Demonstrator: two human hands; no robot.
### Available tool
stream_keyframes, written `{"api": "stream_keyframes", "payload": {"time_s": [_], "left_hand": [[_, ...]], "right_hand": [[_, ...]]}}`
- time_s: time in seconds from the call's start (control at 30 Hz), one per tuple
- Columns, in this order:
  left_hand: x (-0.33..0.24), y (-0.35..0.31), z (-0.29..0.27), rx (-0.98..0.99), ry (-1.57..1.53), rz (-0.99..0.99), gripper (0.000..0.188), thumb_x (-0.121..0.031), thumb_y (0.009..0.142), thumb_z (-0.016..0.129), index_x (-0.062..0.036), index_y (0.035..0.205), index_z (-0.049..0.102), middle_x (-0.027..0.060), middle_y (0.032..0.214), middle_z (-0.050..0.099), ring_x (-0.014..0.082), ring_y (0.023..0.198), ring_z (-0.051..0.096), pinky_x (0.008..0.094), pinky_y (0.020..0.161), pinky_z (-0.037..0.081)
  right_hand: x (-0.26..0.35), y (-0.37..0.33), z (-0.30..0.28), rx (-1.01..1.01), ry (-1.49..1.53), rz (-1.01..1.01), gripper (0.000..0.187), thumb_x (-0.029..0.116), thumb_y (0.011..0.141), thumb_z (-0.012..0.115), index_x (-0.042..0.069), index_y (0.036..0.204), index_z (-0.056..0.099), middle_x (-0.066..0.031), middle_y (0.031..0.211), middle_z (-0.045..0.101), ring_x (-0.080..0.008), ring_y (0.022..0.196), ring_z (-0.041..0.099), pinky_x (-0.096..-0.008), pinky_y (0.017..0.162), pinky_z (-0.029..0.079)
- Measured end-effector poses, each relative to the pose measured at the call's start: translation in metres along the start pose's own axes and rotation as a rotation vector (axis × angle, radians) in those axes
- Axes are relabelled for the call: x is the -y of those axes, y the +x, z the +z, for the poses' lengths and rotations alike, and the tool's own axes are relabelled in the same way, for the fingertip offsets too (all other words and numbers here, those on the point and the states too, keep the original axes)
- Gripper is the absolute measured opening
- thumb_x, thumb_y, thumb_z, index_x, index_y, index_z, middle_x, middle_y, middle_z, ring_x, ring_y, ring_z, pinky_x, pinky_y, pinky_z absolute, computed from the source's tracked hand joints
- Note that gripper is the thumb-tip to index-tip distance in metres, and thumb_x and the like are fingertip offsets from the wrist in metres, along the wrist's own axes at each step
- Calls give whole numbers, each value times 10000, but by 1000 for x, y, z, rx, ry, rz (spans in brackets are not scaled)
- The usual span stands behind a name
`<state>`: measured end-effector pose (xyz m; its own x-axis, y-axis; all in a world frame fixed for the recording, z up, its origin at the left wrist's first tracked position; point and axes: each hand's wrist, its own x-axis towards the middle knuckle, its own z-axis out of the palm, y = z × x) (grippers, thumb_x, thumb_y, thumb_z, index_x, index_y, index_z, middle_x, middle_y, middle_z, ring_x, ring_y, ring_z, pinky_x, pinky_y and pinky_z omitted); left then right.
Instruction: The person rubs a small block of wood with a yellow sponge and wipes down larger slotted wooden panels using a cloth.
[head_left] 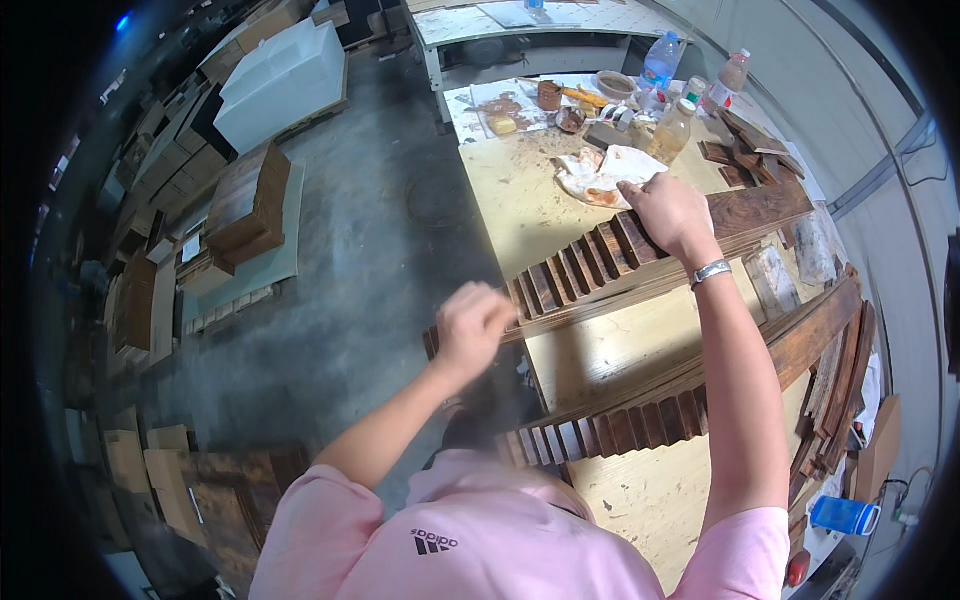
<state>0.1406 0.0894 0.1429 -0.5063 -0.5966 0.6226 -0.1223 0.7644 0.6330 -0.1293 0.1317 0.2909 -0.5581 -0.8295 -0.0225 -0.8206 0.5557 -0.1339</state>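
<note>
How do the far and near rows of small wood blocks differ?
Contact: the right hand is on the far row; neither hand is on the near row.
Position: the far row is next to the stained white cloth; the near row is closer to the person's body.
Look: the near row has a pale sheen toward its left end; the far row is browner there.
Shared: both are brown wood blocks set side by side.

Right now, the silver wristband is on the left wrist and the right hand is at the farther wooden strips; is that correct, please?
Not quite: the head view shows the silver wristband on the right wrist. The right hand is indeed at the farther wooden strips.
</note>
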Motion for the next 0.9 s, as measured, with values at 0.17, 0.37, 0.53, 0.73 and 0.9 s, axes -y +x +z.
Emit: {"api": "stream_keyframes", "payload": {"time_s": [0.17, 0.37, 0.53, 0.73, 0.9], "left_hand": [[2, -3, 1, 25, 66, -9, 158, -5, 757, 757, -11, 714, 605, 104, 688, 584, 275, 640, 554, 376, 593, 439], [10, 0, -1, 1, 54, -29, 154, -28, 768, 748, -16, 710, 605, 110, 688, 584, 289, 646, 554, 388, 594, 439], [-3, -16, -7, 60, 39, 32, 135, -49, 783, 729, -47, 706, 618, 105, 681, 579, 291, 658, 566, 396, 587, 452], [4, -9, 4, -4, 57, 20, 115, -7, 774, 727, -25, 727, 624, 110, 688, 580, 301, 650, 556, 400, 593, 444], [21, -1, 0, -84, 77, -104, 114, -75, 763, 753, -64, 735, 643, 81, 708, 601, 287, 684, 588, 390, 607, 476]], "right_hand": [[-3, 1, -3, 1, 6, 10, 593, 504, 974, 507, -37, 930, 746, -272, 988, 712, -410, 1002, 678, -463, 927, 507], [-2, 1, 0, 30, 14, 19, 581, 495, 974, 508, -34, 940, 748, -270, 995, 714, -412, 1008, 678, -468, 937, 505], [-3, 1, 3, -13, 9, 20, 581, 503, 975, 508, -25, 950, 749, -271, 1003, 712, -415, 1015, 676, -466, 935, 509], [-4, 2, 4, -32, -6, 12, 583, 505, 970, 513, -29, 939, 746, -275, 987, 711, -415, 995, 680, -466, 917, 513], [-6, 4, 4, 12, 2, 8, 579, 502, 969, 514, -28, 939, 746, -277, 990, 710, -425, 993, 676, -477, 910, 515]]}}
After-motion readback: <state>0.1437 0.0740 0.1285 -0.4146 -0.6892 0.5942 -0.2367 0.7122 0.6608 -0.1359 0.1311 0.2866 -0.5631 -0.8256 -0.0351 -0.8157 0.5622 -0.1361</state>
